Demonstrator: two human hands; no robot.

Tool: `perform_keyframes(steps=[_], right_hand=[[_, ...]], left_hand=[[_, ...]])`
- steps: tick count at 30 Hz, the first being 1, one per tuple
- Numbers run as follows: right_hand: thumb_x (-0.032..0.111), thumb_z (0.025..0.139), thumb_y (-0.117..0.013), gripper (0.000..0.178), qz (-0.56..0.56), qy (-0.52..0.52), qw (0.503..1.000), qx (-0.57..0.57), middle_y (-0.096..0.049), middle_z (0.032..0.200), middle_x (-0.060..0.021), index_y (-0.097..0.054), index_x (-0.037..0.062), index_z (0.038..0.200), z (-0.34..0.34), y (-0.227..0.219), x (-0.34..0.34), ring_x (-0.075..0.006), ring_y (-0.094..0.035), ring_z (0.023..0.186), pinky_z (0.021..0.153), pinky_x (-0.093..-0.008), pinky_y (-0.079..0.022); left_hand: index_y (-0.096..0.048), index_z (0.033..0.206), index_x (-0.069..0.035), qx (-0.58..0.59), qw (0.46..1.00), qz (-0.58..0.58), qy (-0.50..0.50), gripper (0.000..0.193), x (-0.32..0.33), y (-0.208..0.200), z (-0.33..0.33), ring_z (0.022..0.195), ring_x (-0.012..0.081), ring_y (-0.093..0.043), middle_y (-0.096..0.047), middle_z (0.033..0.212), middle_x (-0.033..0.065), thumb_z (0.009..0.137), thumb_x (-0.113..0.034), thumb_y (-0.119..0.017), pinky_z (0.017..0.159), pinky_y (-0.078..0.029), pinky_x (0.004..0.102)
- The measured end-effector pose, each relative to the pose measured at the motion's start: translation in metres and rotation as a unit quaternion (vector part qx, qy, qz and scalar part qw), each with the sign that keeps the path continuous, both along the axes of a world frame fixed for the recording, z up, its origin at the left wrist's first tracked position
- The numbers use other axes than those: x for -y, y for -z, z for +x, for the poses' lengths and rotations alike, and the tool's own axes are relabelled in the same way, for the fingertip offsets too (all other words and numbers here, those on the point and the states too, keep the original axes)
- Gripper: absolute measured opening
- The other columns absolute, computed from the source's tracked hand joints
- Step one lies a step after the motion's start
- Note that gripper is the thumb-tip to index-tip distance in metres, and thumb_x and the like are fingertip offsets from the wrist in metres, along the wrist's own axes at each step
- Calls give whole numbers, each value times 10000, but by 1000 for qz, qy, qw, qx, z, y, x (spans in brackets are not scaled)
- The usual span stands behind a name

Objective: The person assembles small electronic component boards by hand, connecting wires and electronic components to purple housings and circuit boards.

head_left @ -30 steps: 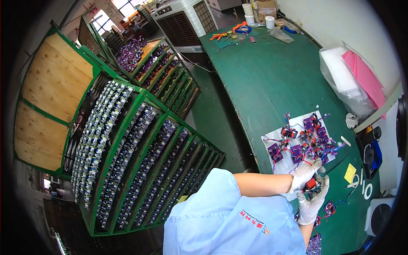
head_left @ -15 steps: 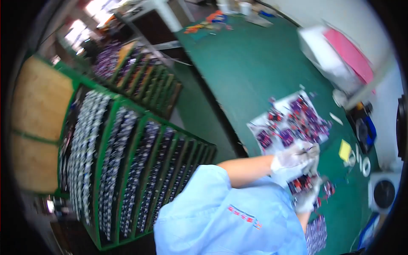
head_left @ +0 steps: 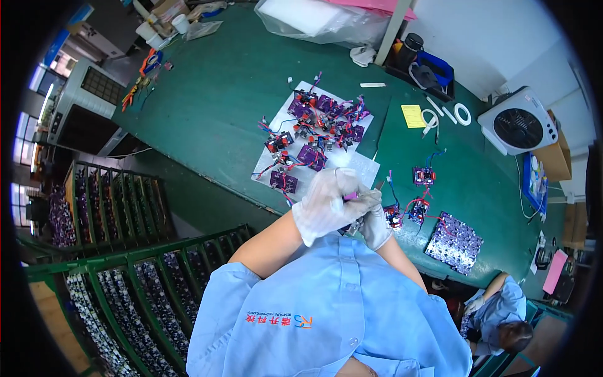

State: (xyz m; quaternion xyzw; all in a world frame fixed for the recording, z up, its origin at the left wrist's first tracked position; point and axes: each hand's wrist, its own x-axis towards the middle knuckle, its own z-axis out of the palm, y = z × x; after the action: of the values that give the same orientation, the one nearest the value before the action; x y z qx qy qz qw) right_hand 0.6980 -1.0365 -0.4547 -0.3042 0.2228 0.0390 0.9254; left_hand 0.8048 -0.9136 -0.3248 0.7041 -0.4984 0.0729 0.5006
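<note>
Both my hands wear white gloves and meet just in front of my chest, at the near edge of the green bench. My left hand (head_left: pixel 331 200) is closed, its fingertips pinched together over the right; what they grip is hidden. My right hand (head_left: pixel 375 221) is closed around a purple circuit board (head_left: pixel 350 196), mostly covered by the gloves. Just right of my hands are small purple boards (head_left: pixel 419 210) with red and blue wires. Beyond them, several wired purple boards (head_left: pixel 312 157) lie heaped on a white sheet (head_left: pixel 260 180).
At the right lies a panel of joined purple boards (head_left: pixel 453 244), with a grey fan (head_left: pixel 518 125) farther back. A yellow note (head_left: pixel 412 116) and a white ring (head_left: pixel 461 113) are on the bench (head_left: pixel 213 88). Green racks (head_left: pixel 94 267) stand at left; another person (head_left: pixel 502 308) is at lower right.
The view has turned, bringing the bench to the middle and the racks to the lower left. My hands remain together, with the board now mostly covered. Another person has come into view.
</note>
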Motion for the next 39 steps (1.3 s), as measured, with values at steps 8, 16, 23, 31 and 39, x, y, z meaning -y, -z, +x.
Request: perform_keyframes(steps=[8, 16, 23, 31, 39], right_hand=[[365, 814, -609, 586, 80, 45, 995, 29, -511, 1202, -137, -412, 23, 1247, -3, -37, -5, -246, -521, 1091, 954, -370, -417], [378, 797, -621, 631, 96, 79, 989, 77, -514, 1203, -144, -404, 16, 1266, 9, -33, -1, -261, -536, 1073, 933, -401, -436], [412, 685, -724, 788, 206, 16, 963, 171, -516, 1175, -150, -366, 63, 1294, 4, -65, 6, -265, -536, 1071, 907, -416, -459], [440, 668, -742, 838, 95, 77, 973, 195, -514, 1181, -114, -351, 37, 1289, 9, -99, 4, -233, -541, 1060, 912, -389, -461], [567, 728, -609, 818, 27, 86, 987, 136, -433, 1294, -111, -331, 89, 1331, 6, -123, -3, -260, -433, 1191, 999, -440, -362]], left_hand=[[-469, 737, -78, -202, 956, -35, 208, 241, 3, 3, 12, 665, 156, -534, -617, 791, 50, 653, -25, -689, 579, -414, 255], [-506, 793, -80, -180, 953, -68, 234, 255, -2, -8, 12, 776, 227, -592, -630, 909, 84, 644, 5, -694, 694, -470, 306], [-428, 1247, -9, -8, 989, 93, 112, 887, -6, -16, 16, 1201, 400, -371, -431, 1246, 204, 540, -477, -688, 1008, -291, 463], [-296, 1327, 7, -13, 978, 146, 149, 1061, -11, -6, 2, 1275, 418, -264, -303, 1348, 239, 553, -622, -659, 1044, -237, 459], [-210, 1379, -22, -57, 976, 154, 143, 1142, -20, -17, -8, 1274, 453, -240, -207, 1388, 277, 538, -631, -685, 1036, -261, 448]])
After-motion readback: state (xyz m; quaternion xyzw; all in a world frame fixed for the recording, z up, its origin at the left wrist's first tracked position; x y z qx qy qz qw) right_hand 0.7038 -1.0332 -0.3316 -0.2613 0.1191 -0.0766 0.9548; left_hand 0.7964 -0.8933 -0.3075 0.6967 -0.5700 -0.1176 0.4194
